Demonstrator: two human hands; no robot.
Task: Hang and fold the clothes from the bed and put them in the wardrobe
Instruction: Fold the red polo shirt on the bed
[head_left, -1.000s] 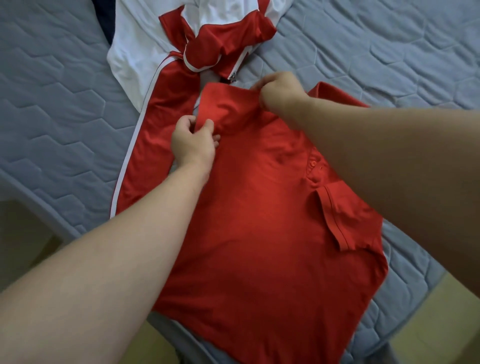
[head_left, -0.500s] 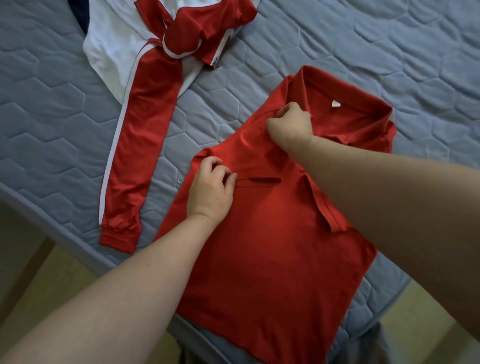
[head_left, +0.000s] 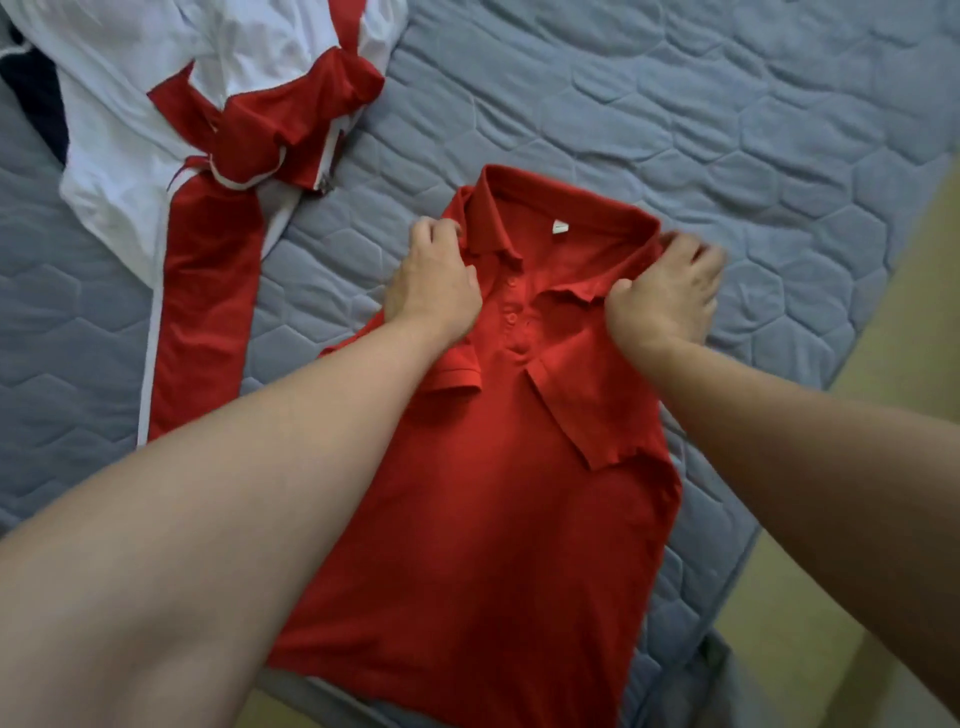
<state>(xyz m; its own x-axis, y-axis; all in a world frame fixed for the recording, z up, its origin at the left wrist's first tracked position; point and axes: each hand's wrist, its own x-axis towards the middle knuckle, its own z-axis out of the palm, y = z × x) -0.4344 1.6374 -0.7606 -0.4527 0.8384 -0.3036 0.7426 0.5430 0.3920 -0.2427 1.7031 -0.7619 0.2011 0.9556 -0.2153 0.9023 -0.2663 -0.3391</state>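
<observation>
Position of item: the red polo shirt (head_left: 498, 519) lies front-up on the bed (head_left: 675, 130), flat on the grey-blue quilted mattress. Its collar (head_left: 597, 218) is at the end away from me and its hem at the near edge of the mattress. A white label (head_left: 560, 227) shows inside the collar. The buttons (head_left: 511, 317) of the placket face up.

Fold status: both short sleeves are turned in over the chest. The one on my left side (head_left: 457, 369) lies just beside the placket. The one on my right side (head_left: 597, 415) lies slanted across the front.

Left grip (head_left: 434, 291): clenched on the shirt at its shoulder, just beside the collar's left end. The fingers are curled into the fabric.

Right grip (head_left: 665, 301): at the collar's right end. The thumb is on the collar tip and the fingers bend over the shoulder edge, grasping the shirt. The fingers are blurred.

Other items: a red-and-white jacket (head_left: 156, 104) lies crumpled on the bed to the upper left, apart from the shirt. Its red sleeve (head_left: 208, 312) with a white stripe runs down toward me. A dark garment (head_left: 31, 88) shows at the far left edge, partly under the jacket. Yellowish floor (head_left: 909, 312) is visible to the right of the bed.
</observation>
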